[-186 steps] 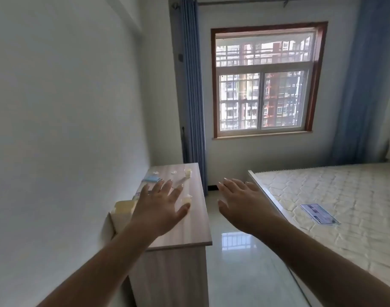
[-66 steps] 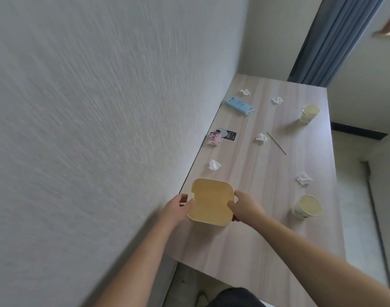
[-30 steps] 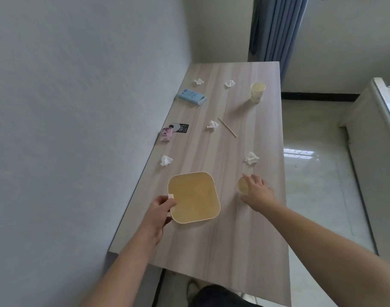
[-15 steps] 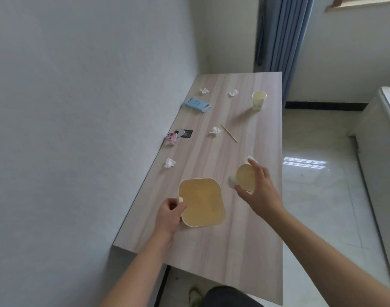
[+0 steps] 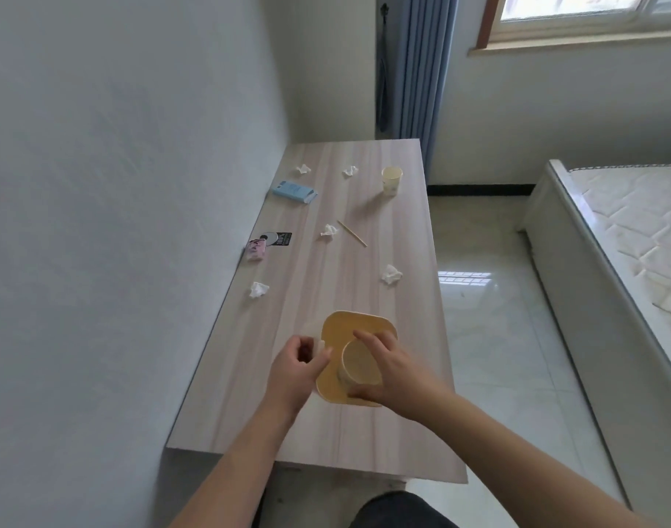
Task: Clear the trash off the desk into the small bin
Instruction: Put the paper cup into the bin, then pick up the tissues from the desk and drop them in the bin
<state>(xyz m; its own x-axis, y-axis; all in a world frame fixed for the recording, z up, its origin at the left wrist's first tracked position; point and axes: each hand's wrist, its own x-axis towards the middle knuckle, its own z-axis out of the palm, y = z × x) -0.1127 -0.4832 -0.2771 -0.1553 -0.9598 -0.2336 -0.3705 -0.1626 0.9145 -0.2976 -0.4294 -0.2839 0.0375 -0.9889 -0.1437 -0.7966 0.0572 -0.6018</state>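
Hovering over the small yellow bin (image 5: 339, 329) near the desk's (image 5: 383, 432) front edge, a paper cup (image 5: 358, 365) is sitting clamped in the right hand (image 5: 397, 379). The left hand (image 5: 294, 369) is gripping the bin's nine-o'clock rim. Crumpled tissues (image 5: 391, 275) are lying toward twelve o'clock, around a second cup (image 5: 391, 181).

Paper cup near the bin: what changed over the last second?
The right hand took the paper cup off the desk and carried it left, over the small bin; it grips it there now. The left hand stays at the bin's edge. Tissue wads, far cup, stick and blue pack are unmoved.
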